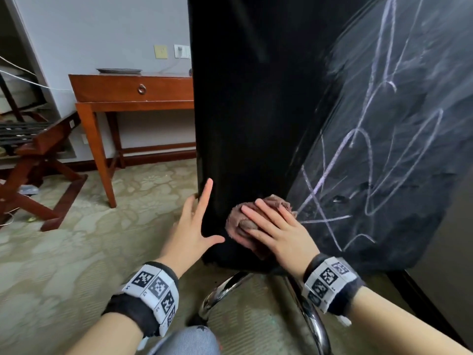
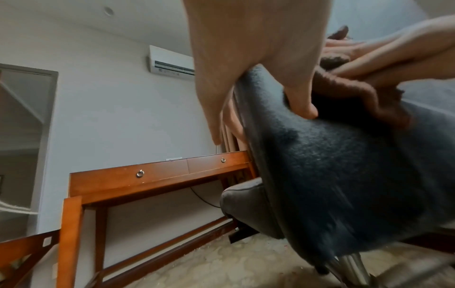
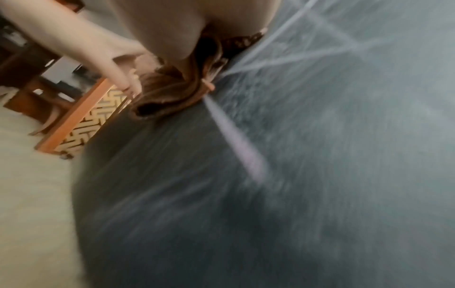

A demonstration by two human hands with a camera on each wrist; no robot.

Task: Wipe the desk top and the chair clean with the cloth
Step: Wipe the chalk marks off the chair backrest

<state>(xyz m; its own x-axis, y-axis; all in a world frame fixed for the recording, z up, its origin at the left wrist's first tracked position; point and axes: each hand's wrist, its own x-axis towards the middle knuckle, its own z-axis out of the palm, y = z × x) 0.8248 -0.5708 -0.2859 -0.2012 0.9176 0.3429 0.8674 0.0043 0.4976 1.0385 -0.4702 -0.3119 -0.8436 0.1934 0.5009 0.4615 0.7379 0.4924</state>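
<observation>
Right hand presses the cloth flat-fingered on the chair; left hand grip spread.

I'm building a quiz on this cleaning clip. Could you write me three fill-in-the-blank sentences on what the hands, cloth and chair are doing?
1. The right hand presses a crumpled ____ cloth against the dark fabric chair.
2. The left hand steadies the chair's edge with its fingers ____.
3. Pale ____ scribbles remain on the chair's fabric.

Missing words: brown; spread; chalk-like
</observation>
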